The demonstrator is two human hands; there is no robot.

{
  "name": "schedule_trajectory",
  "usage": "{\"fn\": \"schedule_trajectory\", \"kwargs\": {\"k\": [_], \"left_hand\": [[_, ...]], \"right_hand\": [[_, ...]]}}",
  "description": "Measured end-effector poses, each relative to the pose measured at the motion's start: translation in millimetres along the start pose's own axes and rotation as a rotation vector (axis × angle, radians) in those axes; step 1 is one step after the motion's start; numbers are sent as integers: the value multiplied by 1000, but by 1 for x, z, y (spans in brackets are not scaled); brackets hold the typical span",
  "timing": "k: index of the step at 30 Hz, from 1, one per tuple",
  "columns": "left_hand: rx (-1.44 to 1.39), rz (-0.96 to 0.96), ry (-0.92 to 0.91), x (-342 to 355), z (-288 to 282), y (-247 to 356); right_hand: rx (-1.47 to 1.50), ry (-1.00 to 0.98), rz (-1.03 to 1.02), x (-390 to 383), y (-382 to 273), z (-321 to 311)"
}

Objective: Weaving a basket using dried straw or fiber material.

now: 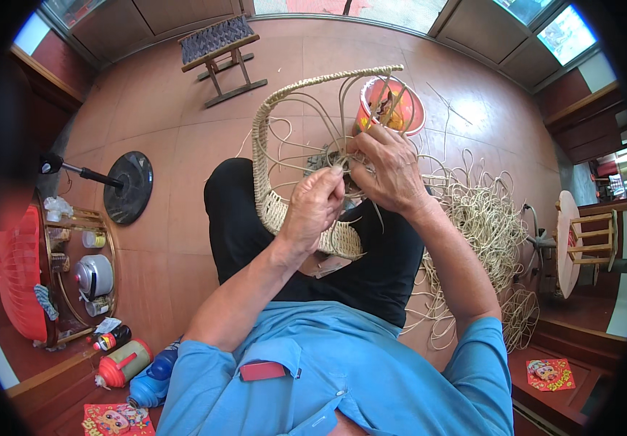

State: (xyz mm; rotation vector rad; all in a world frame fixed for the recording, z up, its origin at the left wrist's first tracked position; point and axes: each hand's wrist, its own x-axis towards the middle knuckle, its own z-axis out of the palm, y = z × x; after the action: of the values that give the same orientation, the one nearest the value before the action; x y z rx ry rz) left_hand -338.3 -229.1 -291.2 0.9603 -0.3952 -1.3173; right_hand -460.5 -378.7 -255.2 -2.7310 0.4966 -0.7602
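Fingers of left hand [315,207] and right hand [384,171] pinch cane strands on the half-woven basket [306,218] resting on the lap at twelve o'clock; over-bending probably kinks a strand.

The half-woven pale straw-coloured cane basket [306,211] shows a tight plaited pattern along its rim. Beside it, loose cream cane strands [484,218] pile on the reddish-brown tiled floor [161,211]. A round red plastic bucket [393,105] — orange-yellow inside. Sky-blue collared shirt [342,370], black trousers [379,269] — both plain.
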Motion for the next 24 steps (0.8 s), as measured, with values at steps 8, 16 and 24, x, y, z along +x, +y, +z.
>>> {"fn": "schedule_trajectory", "kwargs": {"k": [8,16,24], "left_hand": [[-158,79,-103,7,-4,77],[467,347,268,40,-10,39],[388,253,50,71,-8,40]], "right_hand": [[107,90,36,-3,8,12],[77,114,91,2,1,17],[64,130,103,1,-1,18]]}}
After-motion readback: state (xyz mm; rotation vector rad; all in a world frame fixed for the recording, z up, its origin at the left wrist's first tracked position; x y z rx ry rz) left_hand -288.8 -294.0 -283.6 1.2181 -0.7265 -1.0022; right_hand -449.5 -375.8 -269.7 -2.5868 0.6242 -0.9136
